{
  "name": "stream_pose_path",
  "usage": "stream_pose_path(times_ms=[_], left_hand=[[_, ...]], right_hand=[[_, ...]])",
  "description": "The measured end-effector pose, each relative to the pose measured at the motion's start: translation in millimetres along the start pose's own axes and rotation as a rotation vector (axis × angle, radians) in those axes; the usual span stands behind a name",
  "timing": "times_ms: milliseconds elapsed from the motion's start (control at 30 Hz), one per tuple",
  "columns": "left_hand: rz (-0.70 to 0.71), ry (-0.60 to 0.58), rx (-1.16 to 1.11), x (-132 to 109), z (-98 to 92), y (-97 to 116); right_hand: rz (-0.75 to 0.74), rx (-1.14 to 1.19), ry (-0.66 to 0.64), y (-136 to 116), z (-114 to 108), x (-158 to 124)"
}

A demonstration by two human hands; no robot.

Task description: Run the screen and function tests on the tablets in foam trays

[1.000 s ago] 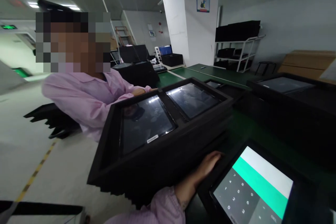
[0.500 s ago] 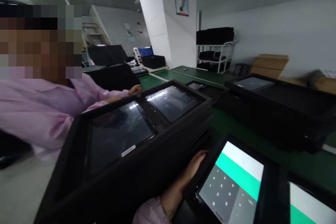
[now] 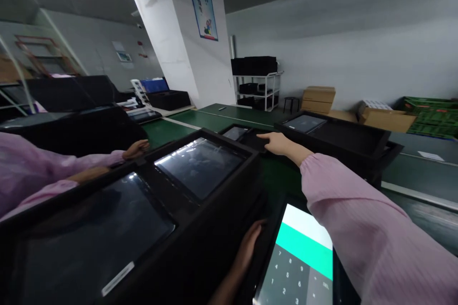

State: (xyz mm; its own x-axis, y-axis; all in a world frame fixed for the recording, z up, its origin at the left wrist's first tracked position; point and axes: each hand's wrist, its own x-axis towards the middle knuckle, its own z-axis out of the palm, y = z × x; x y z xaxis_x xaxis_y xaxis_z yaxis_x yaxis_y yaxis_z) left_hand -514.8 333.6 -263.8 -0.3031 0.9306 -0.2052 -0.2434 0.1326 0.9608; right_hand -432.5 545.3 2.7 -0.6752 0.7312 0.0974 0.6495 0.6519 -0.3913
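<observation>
My right hand (image 3: 277,144) reaches forward in a pink sleeve, index finger stretched out and nothing visible in it. Its fingertip is at or just above a black tray (image 3: 255,139) that has a small dark-screened tablet (image 3: 235,132) at its left; contact I cannot make out. Low in the view, my left hand (image 3: 248,245) lies along the left side of a lit tablet (image 3: 304,243) showing a calculator keypad and a green band. Shadow and the dark tray edge hide its fingers. My right forearm covers part of the lit tablet's right side.
A stack of black trays (image 3: 214,228) with two dark tablets stands at left. More stacked trays (image 3: 358,136) stand right, on the green table (image 3: 246,113). A co-worker's hand (image 3: 136,149) rests beyond the left stack. Cartons (image 3: 317,100) and green crates (image 3: 432,116) are behind.
My right hand has come into view and extends forward across the table. The view has swung right, so things appear farther left. My left hand stays beside the lit tablet.
</observation>
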Motion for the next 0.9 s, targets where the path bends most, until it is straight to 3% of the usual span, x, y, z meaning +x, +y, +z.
stream_pose_path(times_ms=[133, 233, 333, 433, 533, 600, 667, 767, 900], left_hand=[[0.003, 0.010, 0.043, -6.0, 5.5, 3.3], [0.007, 0.015, 0.096, -10.7, 7.9, 11.0], [0.009, 0.040, 0.144, -16.3, 8.2, 17.5], [-0.017, 0.065, 0.182, -24.5, 7.3, 21.3], [-0.055, 0.067, 0.219, -32.3, 5.9, 25.1], [-0.078, 0.052, 0.239, -34.2, 5.0, 27.5], [-0.099, 0.061, 0.272, -33.7, 5.1, 28.6], [-0.122, 0.166, 0.339, -34.5, 8.1, 28.3], [-0.154, 0.269, 0.378, -44.7, 18.2, 32.4]], right_hand=[[0.049, 0.000, -0.030, 12.3, -0.2, -20.7], [0.084, 0.005, -0.030, 15.2, -2.1, -51.1], [0.096, 0.027, -0.074, 20.6, 0.1, -109.5], [0.125, 0.063, -0.122, 44.6, 5.1, -198.0], [0.177, 0.125, 0.146, 80.0, 10.8, -297.3], [0.320, 0.091, 0.415, 98.2, 18.9, -356.9], [0.463, 0.010, 0.597, 107.4, 33.7, -403.6], [0.535, -0.145, 0.727, 106.0, 66.0, -442.9], [0.480, -0.224, 0.731, 90.0, 103.5, -449.4]])
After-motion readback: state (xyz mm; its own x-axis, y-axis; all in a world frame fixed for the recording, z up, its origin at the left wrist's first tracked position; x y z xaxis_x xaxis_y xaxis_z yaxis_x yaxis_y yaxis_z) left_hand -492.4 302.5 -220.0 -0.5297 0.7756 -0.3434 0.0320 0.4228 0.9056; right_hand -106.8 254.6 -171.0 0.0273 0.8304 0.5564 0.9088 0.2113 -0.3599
